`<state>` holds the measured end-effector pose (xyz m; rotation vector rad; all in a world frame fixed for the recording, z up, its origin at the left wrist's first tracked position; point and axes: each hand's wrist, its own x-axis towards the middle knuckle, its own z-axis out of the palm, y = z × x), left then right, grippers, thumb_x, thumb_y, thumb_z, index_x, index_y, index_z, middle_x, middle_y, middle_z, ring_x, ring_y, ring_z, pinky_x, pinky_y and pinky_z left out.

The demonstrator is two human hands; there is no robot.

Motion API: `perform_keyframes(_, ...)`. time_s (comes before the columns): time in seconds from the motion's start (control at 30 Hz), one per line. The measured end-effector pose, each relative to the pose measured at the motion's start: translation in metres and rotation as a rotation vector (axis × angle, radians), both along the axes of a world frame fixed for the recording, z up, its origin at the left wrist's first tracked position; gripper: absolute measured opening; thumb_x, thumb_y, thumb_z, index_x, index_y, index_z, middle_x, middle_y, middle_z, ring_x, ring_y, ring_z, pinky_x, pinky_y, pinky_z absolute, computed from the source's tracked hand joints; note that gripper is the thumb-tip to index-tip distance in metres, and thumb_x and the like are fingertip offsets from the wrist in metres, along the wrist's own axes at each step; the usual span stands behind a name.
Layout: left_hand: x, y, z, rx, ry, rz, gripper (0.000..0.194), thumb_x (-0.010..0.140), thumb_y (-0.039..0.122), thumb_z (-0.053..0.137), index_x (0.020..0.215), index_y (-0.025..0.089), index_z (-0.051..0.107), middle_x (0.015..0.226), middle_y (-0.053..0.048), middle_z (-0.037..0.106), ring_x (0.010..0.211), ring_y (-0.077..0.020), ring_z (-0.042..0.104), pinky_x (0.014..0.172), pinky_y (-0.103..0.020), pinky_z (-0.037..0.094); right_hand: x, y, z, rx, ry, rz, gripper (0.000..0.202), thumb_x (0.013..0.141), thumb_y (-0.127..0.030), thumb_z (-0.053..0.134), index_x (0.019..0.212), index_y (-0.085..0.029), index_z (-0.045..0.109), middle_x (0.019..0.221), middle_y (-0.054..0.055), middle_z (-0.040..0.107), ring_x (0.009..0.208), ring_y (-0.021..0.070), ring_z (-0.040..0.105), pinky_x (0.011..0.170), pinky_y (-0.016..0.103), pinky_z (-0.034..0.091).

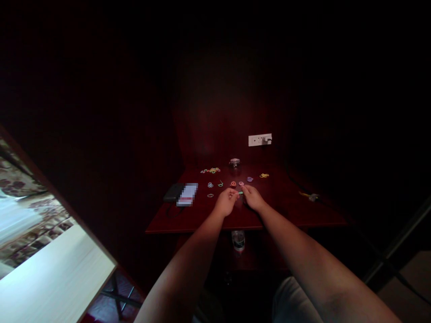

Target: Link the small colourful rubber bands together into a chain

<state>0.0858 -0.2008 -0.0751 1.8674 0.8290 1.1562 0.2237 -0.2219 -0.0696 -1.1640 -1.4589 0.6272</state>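
Observation:
My left hand [226,202] and my right hand [253,198] meet over the dark red desk, fingers pinched. Between their fingertips a small green elastic band [240,193] shows, gripped from both sides. Just beyond them lie an orange bundle of bands [233,184] and a pink bundle [241,183]. To the left sit light-blue bands [210,185], green bands [220,184] and a pale band [210,195]. Purple bands [249,179] and yellow bands [264,175] rest to the right. Farther back is a mixed-colour pile of bands [213,170].
A lidded clear jar [235,167] stands at the back of the desk [283,211]. On the left are a black case [173,192] and a blurred-out phone-like rectangle [187,194]. A wall socket [260,140] holds a plug. A bottle [238,241] stands below the desk edge.

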Motion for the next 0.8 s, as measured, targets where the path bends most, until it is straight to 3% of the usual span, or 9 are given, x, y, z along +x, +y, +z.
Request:
perform_keyframes(0.17,-0.0017,0.0010,-0.0001,-0.073,-0.059,0.061,0.014,0.077,0.026,0.050,0.081,0.013,0.053,0.072,-0.005,0.061,0.058,-0.0082,0.054,0.051,-0.018,0.041,-0.0012,-0.0003,0.0005,-0.037,0.223,0.008,0.044,0.078,-0.060,0.035,0.063,-0.020,0.042,0.040,-0.006,0.036,0.034,0.0090,0.035,0.036,0.021,0.029)
perform_keyframes(0.33,-0.0014,0.0012,0.0002,-0.011,-0.052,0.008,0.010,0.075,0.021,0.053,0.079,0.012,0.054,0.071,-0.005,0.062,0.062,-0.0082,0.055,0.059,-0.020,0.044,-0.0022,-0.0022,0.0028,0.024,-0.058,0.104,0.042,0.079,-0.053,0.040,0.060,-0.016,0.049,0.050,-0.002,0.047,0.045,0.0091,0.043,0.045,0.021,0.034)
perform_keyframes(0.43,-0.0012,-0.0007,0.0013,0.009,-0.041,0.009,0.009,0.075,0.020,0.054,0.079,0.012,0.055,0.072,-0.005,0.062,0.064,-0.0087,0.055,0.063,-0.021,0.044,-0.0011,-0.0026,0.0030,0.016,-0.140,0.084,0.041,0.079,-0.050,0.040,0.058,-0.016,0.050,0.049,-0.002,0.048,0.046,0.0096,0.041,0.045,0.021,0.032)
perform_keyframes(0.8,-0.0010,-0.0046,0.0053,-0.021,-0.001,0.027,0.009,0.077,0.021,0.050,0.076,0.013,0.052,0.071,-0.004,0.061,0.061,-0.0084,0.053,0.059,-0.020,0.041,0.0010,0.0013,-0.0012,-0.055,0.112,0.048,0.041,0.078,-0.055,0.040,0.056,-0.019,0.041,0.043,-0.004,0.039,0.037,0.0094,0.036,0.039,0.022,0.029)
